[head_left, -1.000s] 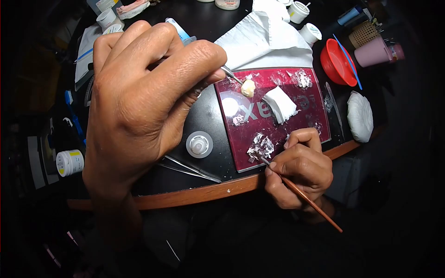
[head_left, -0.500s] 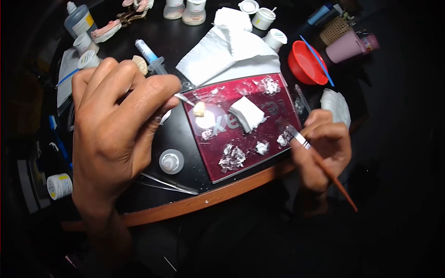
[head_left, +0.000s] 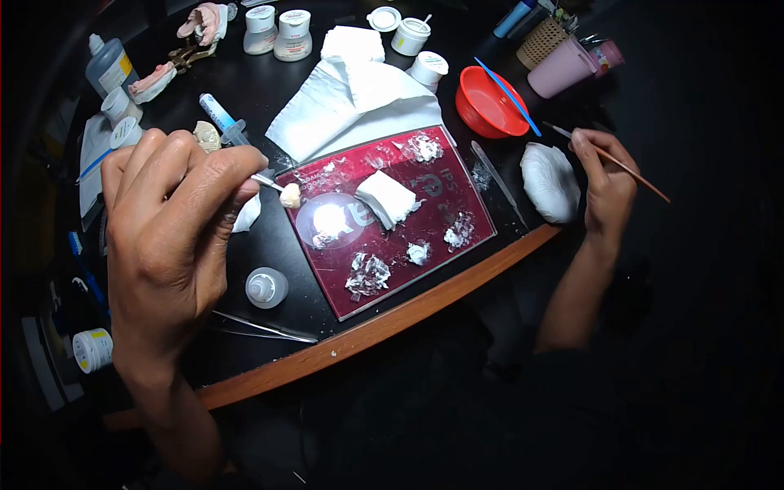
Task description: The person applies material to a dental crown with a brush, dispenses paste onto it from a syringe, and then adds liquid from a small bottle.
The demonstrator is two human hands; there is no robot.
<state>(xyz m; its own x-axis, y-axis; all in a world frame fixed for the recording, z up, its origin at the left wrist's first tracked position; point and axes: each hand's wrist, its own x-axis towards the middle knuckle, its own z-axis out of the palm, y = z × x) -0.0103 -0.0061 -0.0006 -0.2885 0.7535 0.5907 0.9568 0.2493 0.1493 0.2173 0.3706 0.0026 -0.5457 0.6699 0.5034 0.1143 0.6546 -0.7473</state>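
My left hand [head_left: 175,220] pinches a thin metal holder with a small cream tooth-shaped piece [head_left: 290,195] on its tip, over the upper left edge of the dark red slab [head_left: 384,269]. Closed round a thin brush [head_left: 621,162] with a reddish-brown handle, my right hand [head_left: 606,180] is right of a white rounded pad [head_left: 550,184]. The brush tip points left, just below the red bowl [head_left: 482,102]. On the slab lie a folded white piece [head_left: 387,198] and several smears of white paste.
White tissues [head_left: 327,106] lie behind the slab, with small jars [head_left: 410,37] beyond. A dropper bottle [head_left: 267,287] and tweezers [head_left: 269,328] are at the near left. A wooden edge [head_left: 367,333] borders the table. A pink cup [head_left: 563,67] stands at the back right.
My right hand with the brush has moved from the slab's right edge up and right, past the white pad. The view has shifted; my left hand still holds the cream piece.
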